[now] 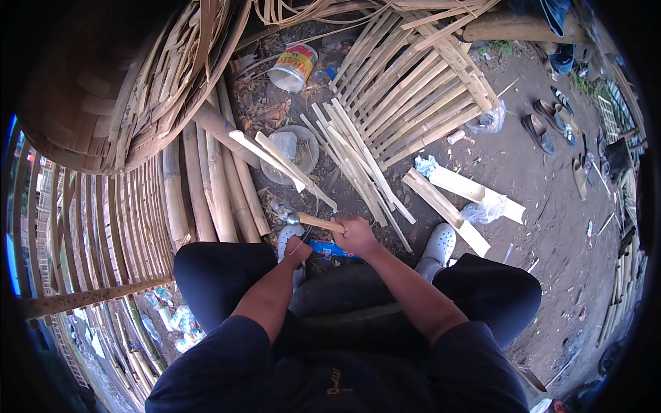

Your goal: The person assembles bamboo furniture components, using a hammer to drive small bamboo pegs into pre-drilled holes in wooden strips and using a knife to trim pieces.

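My right hand (356, 234) is closed round the wooden handle of a hammer (320, 221), low between my knees. The hammer's metal head points left, just above my left hand. My left hand (297, 250) is closed beside my left shoe (284, 237); a dark, narrow thing shows by its fingers, too small to make out. Under both hands lies a blue packet (332, 248) on the ground. Beyond them, split bamboo strips (292, 167) lean over a round grey slab (311, 146). My right shoe (441, 243), a white clog, stands to the right.
Loose bamboo slats (358, 162) lie ahead, beside a slatted bamboo panel (420, 82). Two split bamboo troughs (447, 210) rest on the right. Bamboo poles (217, 182) and a large woven basket (89, 117) stand left. Farther off are a bucket (293, 67) and several shoes (538, 134).
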{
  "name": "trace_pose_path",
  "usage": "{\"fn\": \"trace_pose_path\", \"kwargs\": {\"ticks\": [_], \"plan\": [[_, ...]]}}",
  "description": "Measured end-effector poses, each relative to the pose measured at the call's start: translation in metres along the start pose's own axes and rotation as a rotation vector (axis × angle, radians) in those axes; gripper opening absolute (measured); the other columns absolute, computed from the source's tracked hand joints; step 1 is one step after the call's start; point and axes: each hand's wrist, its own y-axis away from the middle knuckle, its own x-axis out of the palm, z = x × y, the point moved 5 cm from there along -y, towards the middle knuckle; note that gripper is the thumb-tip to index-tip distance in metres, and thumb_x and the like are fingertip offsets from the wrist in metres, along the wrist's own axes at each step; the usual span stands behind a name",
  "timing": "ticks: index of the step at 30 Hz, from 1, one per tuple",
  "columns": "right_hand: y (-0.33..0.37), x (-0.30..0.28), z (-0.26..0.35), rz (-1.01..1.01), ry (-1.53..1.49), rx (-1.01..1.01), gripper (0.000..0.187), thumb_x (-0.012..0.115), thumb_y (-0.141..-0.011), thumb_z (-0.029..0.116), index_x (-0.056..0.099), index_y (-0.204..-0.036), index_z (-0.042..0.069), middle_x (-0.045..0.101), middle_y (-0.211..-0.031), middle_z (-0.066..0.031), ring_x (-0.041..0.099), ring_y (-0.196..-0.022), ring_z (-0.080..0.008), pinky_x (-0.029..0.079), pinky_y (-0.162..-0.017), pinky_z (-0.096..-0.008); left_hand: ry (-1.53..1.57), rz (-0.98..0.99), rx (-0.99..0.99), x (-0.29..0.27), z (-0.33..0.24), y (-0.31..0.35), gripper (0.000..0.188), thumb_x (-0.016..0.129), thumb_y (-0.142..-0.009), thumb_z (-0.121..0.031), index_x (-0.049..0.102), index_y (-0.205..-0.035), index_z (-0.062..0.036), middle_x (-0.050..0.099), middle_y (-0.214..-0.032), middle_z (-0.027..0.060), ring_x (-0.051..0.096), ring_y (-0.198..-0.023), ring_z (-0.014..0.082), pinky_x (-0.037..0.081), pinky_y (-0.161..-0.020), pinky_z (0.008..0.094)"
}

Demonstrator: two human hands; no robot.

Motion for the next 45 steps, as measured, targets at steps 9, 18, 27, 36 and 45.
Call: {"fn": "trace_pose_path", "kwargs": {"ticks": [9, 18, 27, 36, 45], "plan": [[0.009, 0.021, -0.042, 0.236, 0.304, 0.199, 0.023, 0.061, -0.08, 0.025, 0.068, -0.084, 0.003, 0.066, -0.081, -0.0214, 0.066, -0.076, -0.0383, 0.054, -0.073, -0.0469, -0.171, 0.091, -0.004, 0.009, -0.009, 0.011, 0.04, 0.07, -0.068, -0.023, 0.067, -0.1, 0.0, 0.066, -0.105, 0.0242, 0.065, -0.1, 0.035, 0.053, -0.086, 0.0417], [0.052, 0.003, -0.114, 0.205, 0.421, 0.507, 0.019, 0.061, -0.079, 0.023, 0.068, -0.082, 0.006, 0.066, -0.084, -0.0217, 0.065, -0.082, -0.0381, 0.052, -0.076, -0.048, 0.043, -0.003, 0.005, 0.001, 0.004, 0.003, 0.034, 0.07, -0.067, -0.024, 0.069, -0.089, 0.0025, 0.068, -0.09, 0.0238, 0.067, -0.091, 0.0353, 0.053, -0.079, 0.0417], [0.025, 0.027, -0.065, 0.135, 0.214, 0.259, 0.021, 0.061, -0.079, 0.024, 0.065, -0.076, 0.004, 0.066, -0.077, -0.0202, 0.065, -0.076, -0.0388, 0.053, -0.072, -0.0485, 0.036, 0.012, 0.0, 0.015, 0.011, 0.005, 0.033, 0.071, -0.064, -0.023, 0.069, -0.084, 0.0026, 0.068, -0.088, 0.023, 0.067, -0.088, 0.0351, 0.053, -0.077, 0.0417], [-0.008, -0.011, -0.026, 0.054, 0.192, 0.096, 0.024, 0.064, -0.077, 0.024, 0.067, -0.082, 0.001, 0.064, -0.076, -0.0233, 0.064, -0.078, -0.0398, 0.052, -0.075, -0.049, 0.09, -0.032, 0.033, 0.023, 0.03, -0.007, 0.025, 0.073, -0.063, -0.019, 0.067, -0.079, 0.0002, 0.067, -0.074, 0.0155, 0.067, -0.069, 0.0272, 0.052, -0.062, 0.0386], [0.016, 0.019, -0.071, 0.239, 0.455, 0.307, 0.023, 0.061, -0.077, 0.022, 0.068, -0.087, 0.003, 0.066, -0.08, -0.0204, 0.066, -0.079, -0.0375, 0.054, -0.075, -0.0471, -0.043, 0.037, 0.081, 0.021, 0.015, 0.006, 0.037, 0.072, -0.065, -0.025, 0.068, -0.089, 0.0032, 0.068, -0.091, 0.025, 0.067, -0.091, 0.0355, 0.053, -0.078, 0.0427]]}}
